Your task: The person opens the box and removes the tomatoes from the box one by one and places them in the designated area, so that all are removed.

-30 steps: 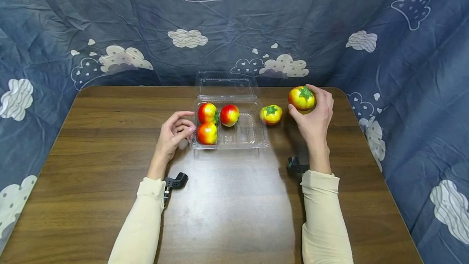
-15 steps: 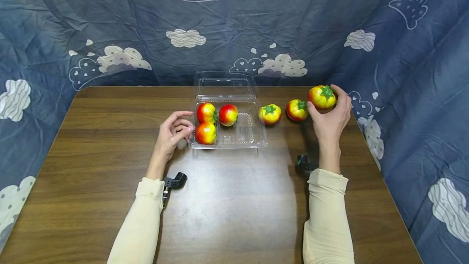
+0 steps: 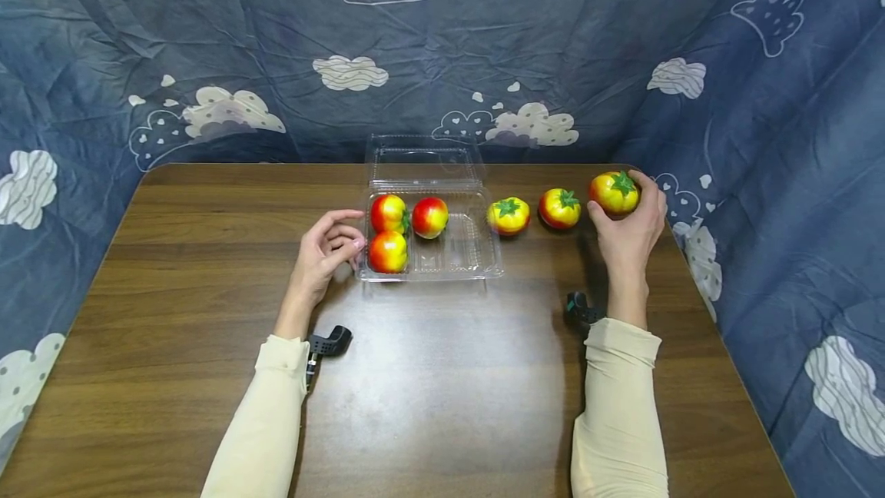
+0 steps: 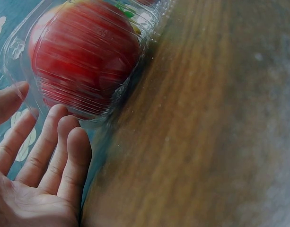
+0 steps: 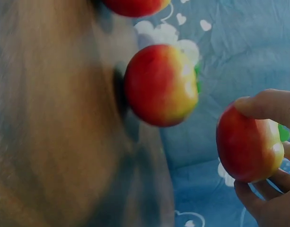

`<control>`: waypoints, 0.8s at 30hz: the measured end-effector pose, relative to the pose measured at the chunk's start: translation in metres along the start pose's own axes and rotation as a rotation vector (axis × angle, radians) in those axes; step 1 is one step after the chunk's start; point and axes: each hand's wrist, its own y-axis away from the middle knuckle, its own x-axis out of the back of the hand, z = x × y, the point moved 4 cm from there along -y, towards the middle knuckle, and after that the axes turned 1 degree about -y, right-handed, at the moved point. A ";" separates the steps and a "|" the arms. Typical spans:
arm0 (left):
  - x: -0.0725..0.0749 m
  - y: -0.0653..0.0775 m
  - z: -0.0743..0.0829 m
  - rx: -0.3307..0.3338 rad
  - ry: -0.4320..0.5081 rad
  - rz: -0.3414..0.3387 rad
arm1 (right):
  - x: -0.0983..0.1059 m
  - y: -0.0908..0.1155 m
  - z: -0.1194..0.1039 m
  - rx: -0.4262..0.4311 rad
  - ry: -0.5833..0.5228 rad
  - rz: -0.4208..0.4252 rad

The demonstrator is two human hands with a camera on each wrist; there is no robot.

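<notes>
My right hand pinches a red-and-yellow fruit with a green leafy top between thumb and fingers, near the table's far right corner. In the right wrist view, the same fruit appears clear of the table edge. To its left on the table sit a second such fruit and a third, close to an open clear plastic container. Three more fruits lie inside it, toward its left and middle. My left hand rests at the container's left side, fingers relaxed; its fingertips meet the plastic wall.
The hinged clear lid stands raised behind the container. A blue cloud-print cloth hangs around the back and sides of the brown wooden table. A small black camera sticks out from the left wrist.
My right hand has moved right with the held fruit, then slightly lower, uncovering the fruit behind it. My left hand and the container stay put.
</notes>
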 end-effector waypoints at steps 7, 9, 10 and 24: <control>0.000 0.000 0.001 0.004 0.002 0.005 | -0.006 -0.001 0.019 -0.044 0.020 -0.023; 0.000 0.000 0.001 0.001 0.003 0.004 | -0.008 -0.001 0.025 -0.058 0.029 -0.042; 0.000 0.000 0.002 0.000 0.002 0.003 | -0.009 -0.001 0.027 -0.069 0.036 -0.054; 0.002 -0.001 -0.001 -0.006 0.001 -0.005 | -0.017 0.000 0.049 -0.143 0.113 -0.166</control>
